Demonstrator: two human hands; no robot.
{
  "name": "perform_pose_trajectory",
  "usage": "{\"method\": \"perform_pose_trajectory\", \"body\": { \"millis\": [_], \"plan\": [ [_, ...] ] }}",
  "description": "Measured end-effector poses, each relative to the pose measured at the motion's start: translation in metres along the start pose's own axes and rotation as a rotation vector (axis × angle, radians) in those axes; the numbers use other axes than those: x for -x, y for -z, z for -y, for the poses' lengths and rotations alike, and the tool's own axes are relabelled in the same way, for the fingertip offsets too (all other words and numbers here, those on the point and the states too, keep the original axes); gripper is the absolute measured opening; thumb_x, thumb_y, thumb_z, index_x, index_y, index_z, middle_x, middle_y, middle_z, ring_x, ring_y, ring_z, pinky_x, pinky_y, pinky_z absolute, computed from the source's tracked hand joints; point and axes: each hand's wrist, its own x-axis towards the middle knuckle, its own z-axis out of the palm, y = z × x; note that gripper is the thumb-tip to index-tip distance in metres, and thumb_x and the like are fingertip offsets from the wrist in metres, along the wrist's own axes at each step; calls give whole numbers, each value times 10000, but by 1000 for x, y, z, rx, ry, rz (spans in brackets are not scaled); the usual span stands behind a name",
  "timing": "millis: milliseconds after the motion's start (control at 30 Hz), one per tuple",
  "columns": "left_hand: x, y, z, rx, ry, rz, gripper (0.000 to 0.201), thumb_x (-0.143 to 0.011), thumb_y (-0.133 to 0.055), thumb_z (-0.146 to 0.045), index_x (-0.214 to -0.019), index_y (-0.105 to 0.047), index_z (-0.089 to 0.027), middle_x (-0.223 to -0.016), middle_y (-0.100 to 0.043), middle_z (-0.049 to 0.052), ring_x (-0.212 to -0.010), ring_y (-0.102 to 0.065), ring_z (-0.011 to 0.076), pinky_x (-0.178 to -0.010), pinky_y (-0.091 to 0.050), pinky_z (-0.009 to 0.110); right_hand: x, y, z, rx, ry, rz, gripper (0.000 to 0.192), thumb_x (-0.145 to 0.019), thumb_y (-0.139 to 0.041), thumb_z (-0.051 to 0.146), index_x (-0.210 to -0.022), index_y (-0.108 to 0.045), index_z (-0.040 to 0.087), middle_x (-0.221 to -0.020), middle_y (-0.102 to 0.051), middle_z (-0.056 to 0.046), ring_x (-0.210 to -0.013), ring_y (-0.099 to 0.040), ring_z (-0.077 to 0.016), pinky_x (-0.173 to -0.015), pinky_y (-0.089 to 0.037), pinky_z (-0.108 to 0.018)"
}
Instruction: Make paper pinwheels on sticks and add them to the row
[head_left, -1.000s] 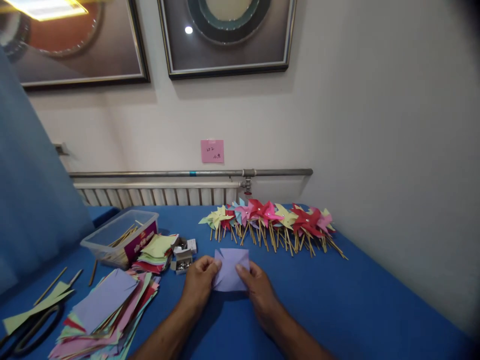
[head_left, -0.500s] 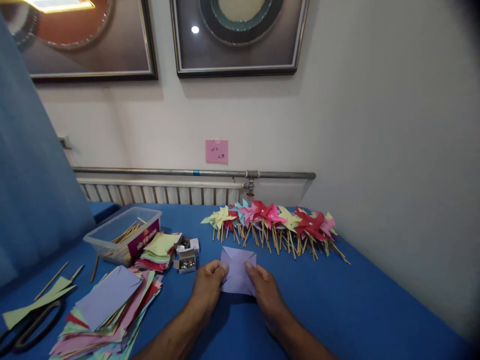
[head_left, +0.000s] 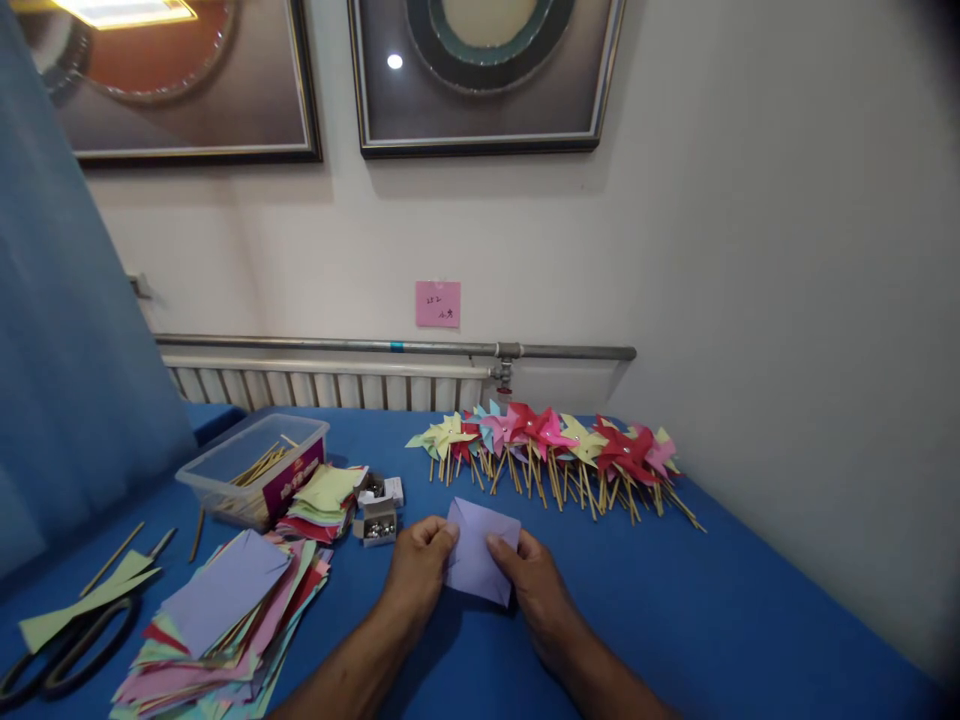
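A lilac paper square (head_left: 480, 553) with slits cut in it is held just above the blue table (head_left: 675, 620), near the middle. My left hand (head_left: 418, 572) pinches its left edge. My right hand (head_left: 534, 585) grips its right lower edge with the thumb on top. Behind the paper lies a row of finished pinwheels (head_left: 555, 450) in yellow, pink, red and light blue, each on a wooden stick.
A small open box of metal pins (head_left: 377, 520) sits left of my hands. Further left are a stack of coloured paper squares (head_left: 225, 620), a smaller stack (head_left: 322, 500), a clear tub of wooden sticks (head_left: 255, 465) and black scissors (head_left: 60, 655). A wall stands close on the right.
The view has shifted slightly, so everything sits a little further right. The lilac paper has turned a little in my hands; both hands stay on it.
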Motion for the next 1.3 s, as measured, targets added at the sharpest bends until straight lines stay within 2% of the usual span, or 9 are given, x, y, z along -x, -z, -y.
{"method": "perform_pose_trajectory", "body": {
  "millis": [133,367,467,600,767,933,1167,1300],
  "plan": [
    [1,-3,0,54,37,45,442,-510,-825,-524,-645,-624,-154,-544,-572,-14,-484,-452,106,-517,-338,240,-7,4,-8,15,-28,-62,532,-628,-861,548,-960,-730,153,-815,-765,-70,-699,-687,-243,-644,-539,-349],
    [4,-2,-1,68,47,60,414,-512,-853,-477,-609,-605,-159,-529,-577,-20,-473,-463,100,-504,-340,229,-9,7,-12,45,-2,-87,544,-648,-839,571,-985,-719,161,-857,-771,-85,-741,-698,-265,-645,-554,-356],
    [6,-1,-3,103,76,98,443,-524,-861,-502,-653,-633,-145,-556,-606,-7,-485,-485,104,-519,-372,234,-5,5,-7,69,10,-54,506,-682,-819,566,-966,-717,161,-834,-763,-74,-714,-683,-244,-640,-546,-341],
    [4,0,2,160,75,109,452,-528,-863,-510,-662,-636,-143,-567,-616,-3,-485,-492,106,-515,-383,236,-2,1,-1,94,-16,3,509,-628,-837,587,-888,-718,166,-768,-739,-52,-658,-639,-217,-617,-522,-322],
    [-2,-1,12,129,12,29,406,-554,-842,-473,-586,-588,-158,-508,-550,-40,-453,-424,78,-481,-331,212,2,-1,1,164,-4,5,446,-744,-730,610,-848,-714,177,-679,-680,-14,-600,-569,-176,-549,-451,-275],
    [-2,-2,10,124,31,47,389,-524,-848,-456,-642,-642,-149,-561,-610,-11,-488,-478,103,-502,-372,229,0,0,-1,238,16,-7,480,-764,-671,663,-775,-685,183,-615,-617,3,-548,-506,-157,-511,-396,-266],
    [-2,-2,13,94,-6,16,363,-581,-822,-455,-644,-642,-146,-563,-595,-23,-493,-461,94,-499,-349,218,1,2,4,329,114,-38,517,-829,-577,696,-648,-555,212,-580,-490,33,-559,-423,-140,-520,-346,-260],
    [1,-3,8,105,17,52,390,-573,-829,-472,-676,-659,-136,-582,-626,0,-508,-498,113,-522,-383,236,-2,5,1,283,71,-42,523,-813,-594,714,-670,-570,211,-595,-522,28,-559,-438,-143,-512,-351,-259]
  ]
}}
